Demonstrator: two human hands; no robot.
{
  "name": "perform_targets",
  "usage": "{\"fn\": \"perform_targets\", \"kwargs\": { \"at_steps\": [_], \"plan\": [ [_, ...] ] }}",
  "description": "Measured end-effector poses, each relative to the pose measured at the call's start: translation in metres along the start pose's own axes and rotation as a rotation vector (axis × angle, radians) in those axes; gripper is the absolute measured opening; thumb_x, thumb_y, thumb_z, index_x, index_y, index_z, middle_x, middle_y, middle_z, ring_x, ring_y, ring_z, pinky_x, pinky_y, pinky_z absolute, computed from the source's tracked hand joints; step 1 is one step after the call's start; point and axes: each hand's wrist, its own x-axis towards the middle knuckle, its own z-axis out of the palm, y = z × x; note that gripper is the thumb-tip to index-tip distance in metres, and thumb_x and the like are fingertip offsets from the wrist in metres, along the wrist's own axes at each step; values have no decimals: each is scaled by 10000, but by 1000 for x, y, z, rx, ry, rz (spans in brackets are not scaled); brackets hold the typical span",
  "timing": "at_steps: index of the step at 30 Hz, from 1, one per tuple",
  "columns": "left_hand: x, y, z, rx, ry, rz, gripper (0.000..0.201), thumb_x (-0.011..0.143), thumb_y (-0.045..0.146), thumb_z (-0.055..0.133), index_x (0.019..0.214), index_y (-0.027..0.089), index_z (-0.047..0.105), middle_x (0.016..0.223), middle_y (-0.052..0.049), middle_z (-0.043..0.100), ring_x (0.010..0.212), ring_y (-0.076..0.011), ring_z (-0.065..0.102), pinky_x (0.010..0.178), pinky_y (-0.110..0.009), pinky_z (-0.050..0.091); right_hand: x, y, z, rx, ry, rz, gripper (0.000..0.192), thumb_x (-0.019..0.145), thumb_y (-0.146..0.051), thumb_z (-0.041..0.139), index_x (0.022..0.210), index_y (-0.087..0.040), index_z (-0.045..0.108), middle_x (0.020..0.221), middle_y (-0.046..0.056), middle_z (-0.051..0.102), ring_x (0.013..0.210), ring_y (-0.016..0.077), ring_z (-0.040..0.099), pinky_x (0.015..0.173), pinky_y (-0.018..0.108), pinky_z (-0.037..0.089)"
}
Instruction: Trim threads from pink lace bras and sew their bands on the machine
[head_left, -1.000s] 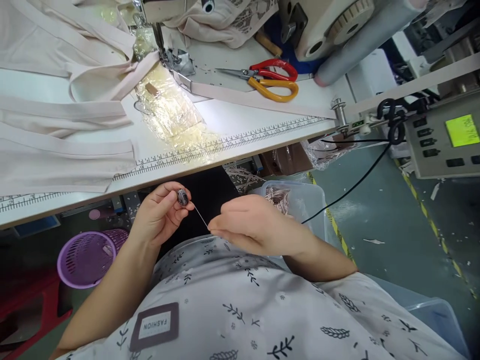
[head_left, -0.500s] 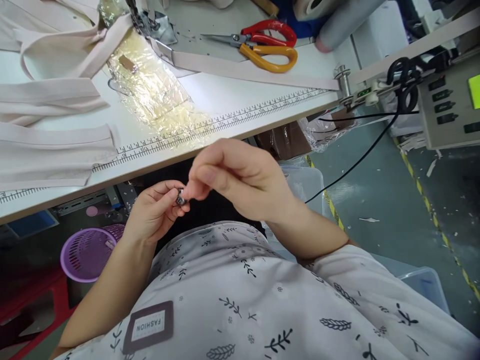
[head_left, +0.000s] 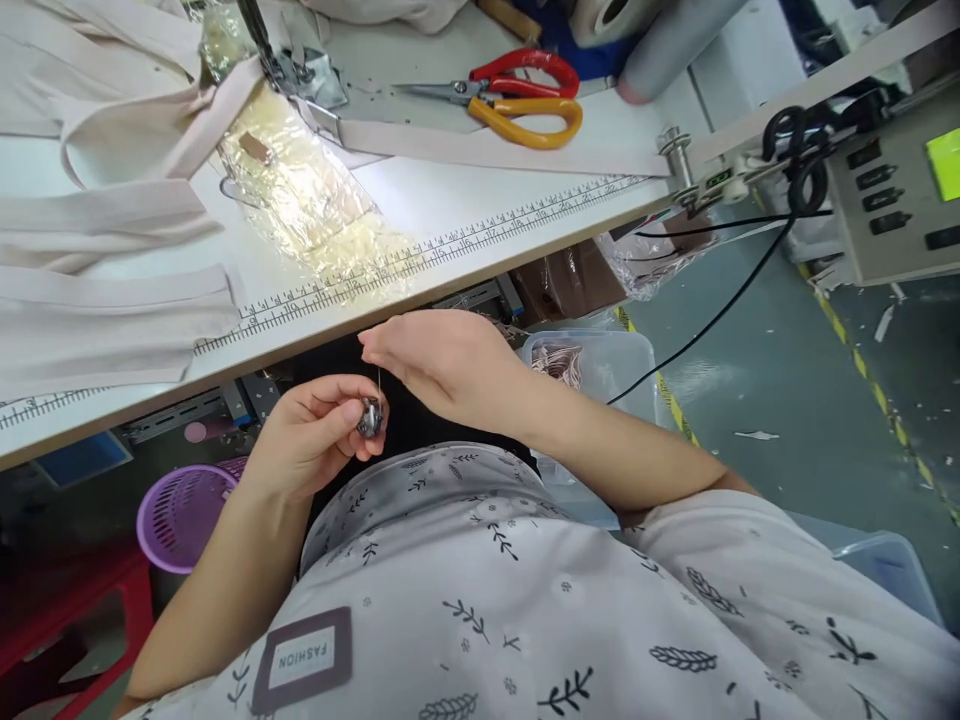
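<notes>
A person sits at a white sewing desk, seen from above, with both hands held below the desk's front edge, over their lap. The left hand is curled closed, pinching a small dark metal bobbin between thumb and fingertips. The right hand sits just above and to the right of it, fingers drawn together on a fine thread that runs straight down to the bobbin.

On the desk, a printed ruler strip follows the front edge. Pale pink fabric bands lie folded toward the left end. A crinkled clear plastic bag lies near the middle under bright light, next to the sewing machine's presser foot at the back edge. Scissors with red and yellow handles rest toward the back right. A flat pink strap runs from the presser foot to a metal guide post at the right corner.

Below the desk, a purple basket stands on the left and a clear plastic bin on the right, just behind the right wrist.
</notes>
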Motion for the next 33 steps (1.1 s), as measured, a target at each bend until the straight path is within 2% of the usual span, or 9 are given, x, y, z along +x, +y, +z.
{"fn": "perform_targets", "kwargs": {
  "at_steps": [3, 5, 10, 14, 19, 22, 26, 33],
  "plan": [
    [-1, -1, -3, -28, 21, 20, 189, 655, 258, 802, 767, 129, 722, 590, -29, 634, 450, -77, 581, 406, -121, 478, -9, 4, -4, -137, -162, -108, 252, 940, -177, 359, 855, -136, 593, 778, 64, 629, 750, 173, 567, 713, 310, 428],
    [-1, -1, -5, -29, 39, 35, 185, 661, 255, 798, 772, 128, 723, 598, -30, 635, 466, -78, 586, 410, -117, 475, -15, 5, -7, -121, -187, -144, 244, 947, -223, 378, 871, -139, 594, 763, 60, 620, 701, 163, 541, 684, 299, 414],
    [0, -2, -4, -41, 78, 69, 184, 638, 238, 812, 772, 146, 726, 605, -24, 644, 479, -86, 595, 406, -121, 474, -27, 0, -2, 144, -118, -110, 180, 908, -177, 420, 836, -157, 584, 704, 20, 573, 646, 123, 496, 617, 235, 392],
    [1, -5, -2, -70, 70, 37, 190, 628, 251, 819, 764, 160, 723, 601, -22, 653, 459, -81, 590, 400, -119, 476, -28, 0, 11, 328, -44, -3, 164, 872, -157, 454, 750, -164, 562, 662, -4, 554, 618, 105, 474, 601, 215, 384],
    [3, -10, -1, -126, 43, -35, 222, 619, 251, 825, 772, 177, 683, 589, -7, 652, 442, -72, 586, 401, -109, 474, -24, 3, 18, 457, -103, 181, 140, 837, -168, 494, 715, -162, 562, 608, -37, 505, 575, 90, 450, 562, 200, 356],
    [5, -13, -3, -113, 10, -53, 206, 644, 242, 809, 766, 171, 659, 602, -13, 662, 446, -77, 595, 400, -108, 472, -21, 4, 18, 456, -94, 251, 134, 816, -147, 500, 699, -156, 563, 581, -53, 466, 550, 81, 424, 547, 195, 333],
    [6, -16, -6, -58, -30, -63, 189, 671, 245, 791, 771, 155, 658, 574, -16, 656, 448, -92, 607, 406, -127, 486, -18, 5, 17, 400, -53, 211, 134, 810, -129, 498, 692, -149, 559, 606, -40, 491, 587, 89, 443, 576, 200, 340],
    [8, -10, -7, 7, 18, -13, 208, 664, 249, 792, 759, 153, 634, 603, -12, 660, 450, -96, 603, 392, -135, 477, -18, 1, 7, 346, -22, 221, 133, 819, -131, 508, 700, -158, 561, 625, -30, 520, 592, 96, 450, 581, 209, 351]
  ]
}}
